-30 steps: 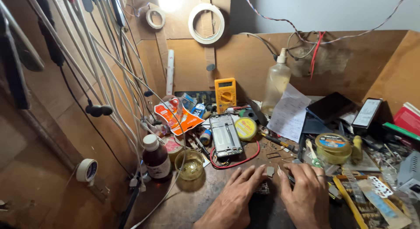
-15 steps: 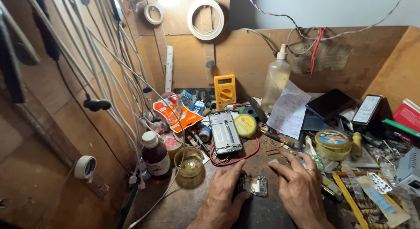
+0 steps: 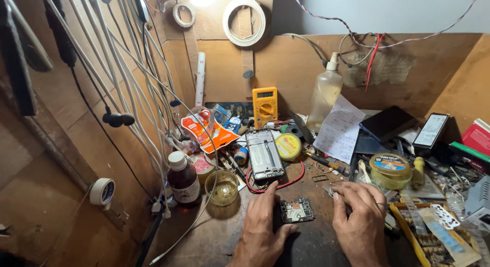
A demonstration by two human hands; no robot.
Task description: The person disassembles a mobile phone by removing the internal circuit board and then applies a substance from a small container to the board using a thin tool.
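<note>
Both hands are seen at the bottom centre of the frame, entering from the lower edge, palms turned down. The left hand [image 3: 263, 229] is laid flat, fingers extended toward the upper frame, the thumb spread out to the right. The right hand [image 3: 361, 221] is placed just to its right, fingers curled and bunched toward the upper left. A ring is worn on one finger. The forearms are cut off by the frame edge.

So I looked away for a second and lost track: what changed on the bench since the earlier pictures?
The hands parted, uncovering the small circuit board. The left hand now rests beside it, thumb touching its edge; the right hand slid right, fingertips at small metal parts. The opened phone frame, brown bottle and multimeter stayed put.
</note>
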